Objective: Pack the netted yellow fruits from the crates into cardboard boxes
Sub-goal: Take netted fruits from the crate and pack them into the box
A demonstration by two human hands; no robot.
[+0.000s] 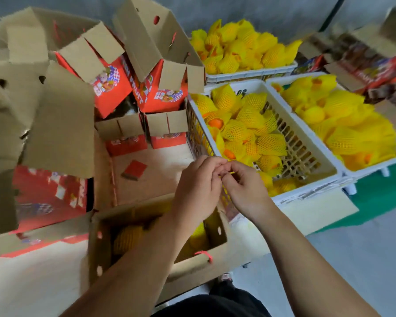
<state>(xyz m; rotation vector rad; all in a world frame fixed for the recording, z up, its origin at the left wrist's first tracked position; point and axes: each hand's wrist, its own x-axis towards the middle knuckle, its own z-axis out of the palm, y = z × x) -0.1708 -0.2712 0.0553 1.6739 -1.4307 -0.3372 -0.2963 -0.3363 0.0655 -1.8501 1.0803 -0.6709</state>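
Open cardboard box (160, 243): interior largely covered by the left forearm; netted fruits (128, 240) inside seen only in part, count not determinable.

Left hand (198, 186) and right hand (245, 188): fingertips pressed together; what is pinched between them is hidden, apart from a thin yellow sliver.

Nearest white crate (306, 193): near corner masked by the hands.

Right-hand crate (364, 172): fruits blurred, far side cut off by the frame edge.

Red boxes at left (50, 191): print smeared, illegible.

Small red item (134, 170) on cardboard: too small to identify.
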